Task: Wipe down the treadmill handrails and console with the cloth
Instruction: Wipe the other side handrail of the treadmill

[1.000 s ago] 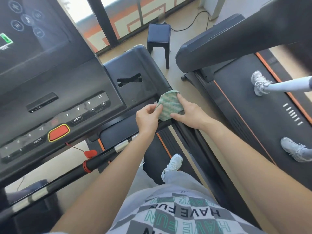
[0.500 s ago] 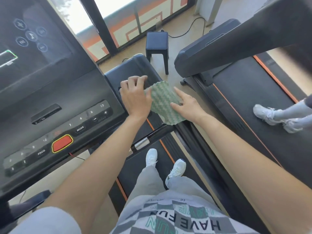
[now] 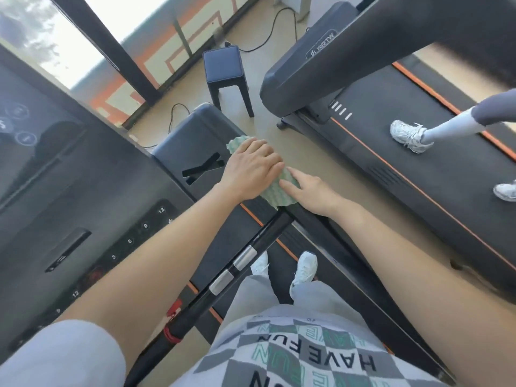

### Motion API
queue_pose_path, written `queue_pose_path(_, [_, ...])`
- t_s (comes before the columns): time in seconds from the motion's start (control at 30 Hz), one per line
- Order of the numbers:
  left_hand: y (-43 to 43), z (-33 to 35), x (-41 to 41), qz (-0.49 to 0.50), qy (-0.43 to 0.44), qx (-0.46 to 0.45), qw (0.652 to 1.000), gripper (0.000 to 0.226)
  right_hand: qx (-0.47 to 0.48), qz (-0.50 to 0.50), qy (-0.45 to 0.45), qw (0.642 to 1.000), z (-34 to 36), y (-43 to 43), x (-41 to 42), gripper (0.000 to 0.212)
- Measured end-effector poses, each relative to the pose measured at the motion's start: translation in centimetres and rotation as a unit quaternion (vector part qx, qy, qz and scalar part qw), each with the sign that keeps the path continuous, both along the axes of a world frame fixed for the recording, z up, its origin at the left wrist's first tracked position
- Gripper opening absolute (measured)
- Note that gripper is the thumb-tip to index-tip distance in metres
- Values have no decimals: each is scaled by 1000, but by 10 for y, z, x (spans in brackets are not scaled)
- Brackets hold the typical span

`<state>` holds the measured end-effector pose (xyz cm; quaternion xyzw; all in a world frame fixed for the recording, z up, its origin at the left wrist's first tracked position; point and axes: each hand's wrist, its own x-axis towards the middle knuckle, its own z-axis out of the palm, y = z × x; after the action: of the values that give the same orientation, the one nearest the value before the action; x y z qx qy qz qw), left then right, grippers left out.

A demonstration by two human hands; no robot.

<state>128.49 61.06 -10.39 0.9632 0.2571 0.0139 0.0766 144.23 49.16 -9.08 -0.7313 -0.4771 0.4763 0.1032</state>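
A green-and-white textured cloth (image 3: 279,191) lies spread along the right edge of the treadmill's dark front cover (image 3: 190,146), where the right handrail (image 3: 312,216) begins. My left hand (image 3: 251,169) lies flat on top of the cloth, palm down, covering most of it. My right hand (image 3: 310,188) rests with its fingertips on the cloth's near right part. The dark console (image 3: 69,208) with its number buttons fills the left side. A black crossbar handrail (image 3: 245,255) with silver sensor bands runs diagonally below my arms.
A second treadmill (image 3: 391,152) stands at the right with another person's legs and white shoes (image 3: 407,136) walking on its belt. A dark stool (image 3: 226,74) and a floor cable (image 3: 268,37) sit ahead by the window. My own shoes (image 3: 304,268) stand on the belt.
My left hand moved from the cloth's left side onto its top, pressing it flat. The cloth has shifted slightly right toward the cover's edge, and my view has tilted left.
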Motion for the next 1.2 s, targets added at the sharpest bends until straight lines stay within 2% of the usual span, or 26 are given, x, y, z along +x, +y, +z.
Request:
queue_pose_path(0.13, [3, 0, -2, -25, 24, 13, 999, 40, -3, 15, 17, 1000, 6, -3, 3, 66])
queue_pose_path(0.33, [-47, 4, 13, -70, 8, -4, 998, 42, -18, -26, 16, 999, 6, -64, 16, 66])
queue_pose_path(0.5, [-77, 0, 23, -158, 13, -41, 986, 50, -18, -56, 0, 998, 6, -122, 27, 69])
queue_pose_path(0.63, [-44, 10, 26, -218, 72, -69, 971, 65, 14, -76, -42, 996, 5, -118, 22, 69])
queue_pose_path(0.73, [-23, 17, 32, -215, 116, -89, 966, 74, 33, -94, -62, 993, 4, -101, 9, 77])
queue_pose_path(0.83, [-8, 19, 38, -214, 136, -108, 961, 75, 33, -95, -121, 987, 3, -93, -7, 76])
queue_pose_path(1.07, [-49, 9, 55, -267, 106, -104, 952, 82, 64, -174, -187, 965, 0, -148, -14, 72])
queue_pose_path(1.2, [-93, 2, 69, -309, 90, -66, 945, 80, 60, -194, -252, 946, -2, -195, -14, 71])
